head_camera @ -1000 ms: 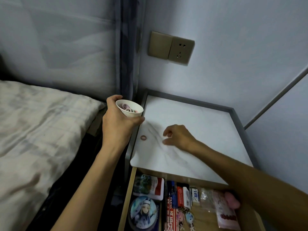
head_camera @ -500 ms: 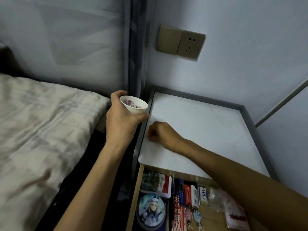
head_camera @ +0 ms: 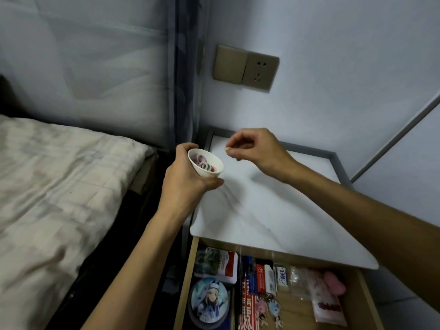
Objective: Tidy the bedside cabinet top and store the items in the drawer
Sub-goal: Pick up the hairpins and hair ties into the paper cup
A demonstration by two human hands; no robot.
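While left hand (head_camera: 188,182) grips bowl (head_camera: 205,164), contents blur.

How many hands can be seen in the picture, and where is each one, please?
2. The left hand holds a small white cup beside the cabinet top. The right hand is raised above that top, fingertips pinched.

Two hands are in view, the left hand (head_camera: 188,179) and the right hand (head_camera: 256,148). One white bowl (head_camera: 206,164) holds several hair ties (head_camera: 204,164), too blurred to count exactly. One open drawer (head_camera: 183,277) shows one round badge (head_camera: 209,301), one tin (head_camera: 217,263) and two keychain figures (head_camera: 267,308).
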